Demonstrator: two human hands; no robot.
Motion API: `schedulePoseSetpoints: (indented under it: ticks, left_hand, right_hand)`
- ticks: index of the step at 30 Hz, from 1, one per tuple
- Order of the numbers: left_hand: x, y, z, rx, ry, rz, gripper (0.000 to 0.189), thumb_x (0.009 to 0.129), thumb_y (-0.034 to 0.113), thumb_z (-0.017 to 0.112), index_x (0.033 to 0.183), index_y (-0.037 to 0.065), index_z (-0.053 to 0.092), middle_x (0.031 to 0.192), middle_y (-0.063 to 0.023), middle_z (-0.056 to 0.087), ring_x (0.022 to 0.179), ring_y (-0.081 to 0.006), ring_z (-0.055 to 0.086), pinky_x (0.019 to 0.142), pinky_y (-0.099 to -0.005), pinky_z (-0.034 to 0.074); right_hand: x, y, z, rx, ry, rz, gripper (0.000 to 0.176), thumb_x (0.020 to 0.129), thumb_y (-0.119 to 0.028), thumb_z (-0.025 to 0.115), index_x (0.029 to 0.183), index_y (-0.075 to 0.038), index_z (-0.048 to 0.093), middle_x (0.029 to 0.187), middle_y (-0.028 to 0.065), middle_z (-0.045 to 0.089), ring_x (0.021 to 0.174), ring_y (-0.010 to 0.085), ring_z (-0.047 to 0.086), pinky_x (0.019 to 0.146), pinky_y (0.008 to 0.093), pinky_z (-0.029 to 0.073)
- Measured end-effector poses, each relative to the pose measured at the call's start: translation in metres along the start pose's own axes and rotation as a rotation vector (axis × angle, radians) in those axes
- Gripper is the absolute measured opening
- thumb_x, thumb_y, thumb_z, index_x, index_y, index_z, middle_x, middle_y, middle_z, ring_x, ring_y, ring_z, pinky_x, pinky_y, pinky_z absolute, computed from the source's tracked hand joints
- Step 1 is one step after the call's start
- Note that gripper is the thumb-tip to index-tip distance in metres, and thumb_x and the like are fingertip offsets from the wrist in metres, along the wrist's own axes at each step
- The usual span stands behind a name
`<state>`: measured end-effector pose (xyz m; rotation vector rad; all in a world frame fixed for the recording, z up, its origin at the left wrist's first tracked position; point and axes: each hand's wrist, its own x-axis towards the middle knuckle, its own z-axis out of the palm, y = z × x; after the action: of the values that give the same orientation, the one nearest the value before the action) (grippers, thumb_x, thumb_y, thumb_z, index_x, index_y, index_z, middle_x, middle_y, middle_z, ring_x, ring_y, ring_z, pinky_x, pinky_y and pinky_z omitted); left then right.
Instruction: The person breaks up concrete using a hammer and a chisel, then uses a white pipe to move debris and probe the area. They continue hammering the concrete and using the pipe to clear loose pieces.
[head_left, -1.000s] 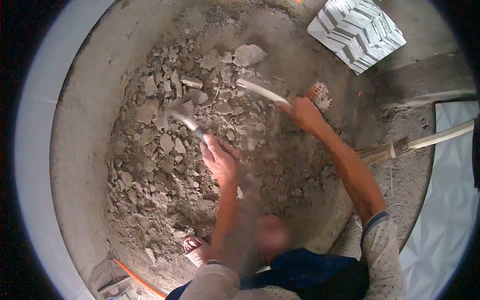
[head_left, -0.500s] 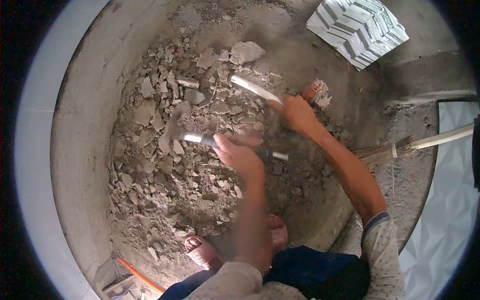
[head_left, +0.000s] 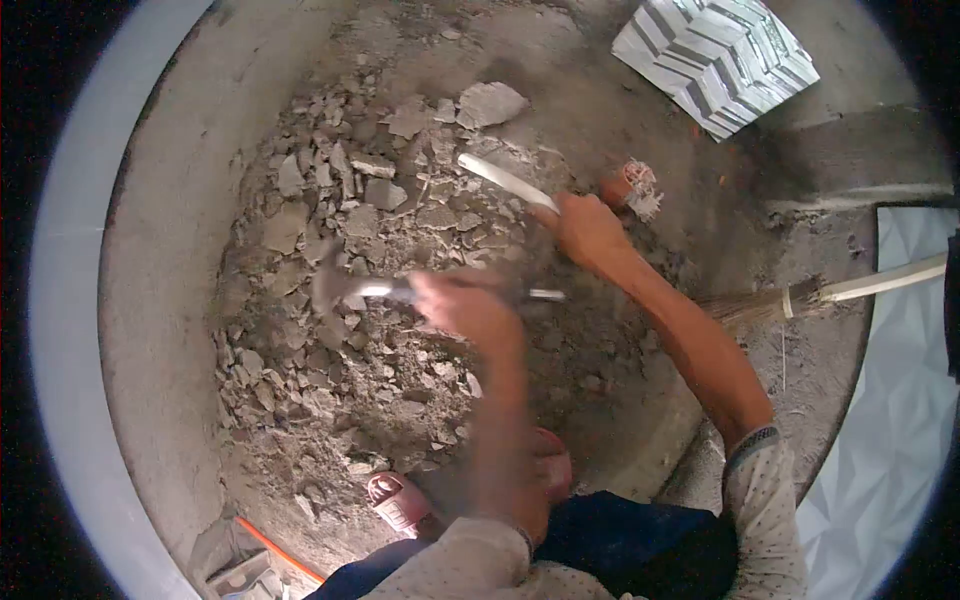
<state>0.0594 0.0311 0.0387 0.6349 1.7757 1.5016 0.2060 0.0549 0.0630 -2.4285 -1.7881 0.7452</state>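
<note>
The hammer (head_left: 345, 288) lay level across the rubble heap (head_left: 300, 330), its blurred head out to the left over the broken pieces and the end of its shaft poking out past your fingers on the right. Your left hand (head_left: 462, 305) was closed tight around the shaft near its middle; the hand was smeared by motion, so I could not tell how the fingers sat. Just beyond it, your right hand (head_left: 585, 228) was wrapped around the lower end of a pale rod (head_left: 505, 182), which slanted up and to the left with its far tip down among the rubble.

A large flat chunk (head_left: 490, 102) sat at the heap's far edge. Just beside your right hand lay a small frayed brush (head_left: 632, 186). A broom (head_left: 800, 296) rested on the concrete floor (head_left: 170, 250) under your right forearm. A chevron-patterned tile (head_left: 715, 55) lay well apart at the top right. A pink sandal (head_left: 400, 502) showed at the heap's near edge.
</note>
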Motion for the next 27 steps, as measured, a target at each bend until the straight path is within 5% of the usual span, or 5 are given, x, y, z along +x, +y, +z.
schedulePoseSetpoints:
  ticks: [3, 5, 11, 20, 27]
  left_hand:
    - [-0.002, -0.024, 0.013, 0.429, -0.325, 0.258, 0.039, 0.093, 0.040, 0.044, 0.078, 0.004, 0.050, 0.068, -0.0070, 0.051, 0.060, -0.0175, 0.054, 0.051, -0.0326, 0.044]
    - [0.001, -0.015, 0.008, -0.041, -0.583, -0.493, 0.037, 0.092, 0.038, 0.046, 0.079, 0.004, 0.050, 0.068, -0.0069, 0.051, 0.058, -0.0184, 0.054, 0.050, -0.0325, 0.044]
    - [-0.002, -0.014, -0.009, -0.592, 0.066, -0.351, 0.030, 0.093, 0.031, 0.046, 0.082, 0.002, 0.050, 0.059, -0.0037, 0.047, 0.044, -0.0197, 0.049, 0.041, -0.0330, 0.041]
    - [-0.013, -0.007, 0.001, -0.290, -0.241, -0.502, 0.031, 0.092, 0.031, 0.047, 0.080, 0.002, 0.048, 0.056, -0.0050, 0.048, 0.037, -0.0159, 0.046, 0.033, -0.0295, 0.037]
    - [-0.002, -0.070, 0.022, 0.489, -0.367, 0.298, 0.023, 0.088, 0.024, 0.052, 0.084, 0.002, 0.051, 0.057, -0.0082, 0.050, 0.043, -0.0197, 0.051, 0.039, -0.0336, 0.041]
  right_hand:
    - [-0.004, -0.004, -0.001, 0.033, 0.029, -0.018, 0.053, 0.090, -0.046, 0.048, 0.088, 0.005, 0.060, 0.073, 0.0284, 0.060, 0.076, 0.0451, 0.060, 0.069, 0.0503, 0.048]
    - [-0.003, -0.005, 0.001, -0.014, -0.001, 0.014, 0.051, 0.090, -0.045, 0.049, 0.089, 0.004, 0.061, 0.074, 0.0281, 0.061, 0.076, 0.0445, 0.060, 0.068, 0.0506, 0.048]
    - [0.005, 0.029, 0.025, -0.081, 0.089, -0.152, 0.040, 0.090, -0.038, 0.051, 0.096, 0.002, 0.057, 0.070, 0.0242, 0.059, 0.071, 0.0436, 0.060, 0.063, 0.0517, 0.048]
    - [-0.005, 0.016, 0.019, -0.031, 0.056, -0.100, 0.042, 0.089, -0.041, 0.052, 0.088, 0.001, 0.054, 0.071, 0.0265, 0.059, 0.071, 0.0454, 0.059, 0.060, 0.0522, 0.047]
    - [-0.002, 0.012, 0.020, -0.027, 0.089, -0.059, 0.043, 0.089, -0.043, 0.051, 0.090, 0.000, 0.055, 0.071, 0.0266, 0.060, 0.072, 0.0460, 0.059, 0.062, 0.0527, 0.047]
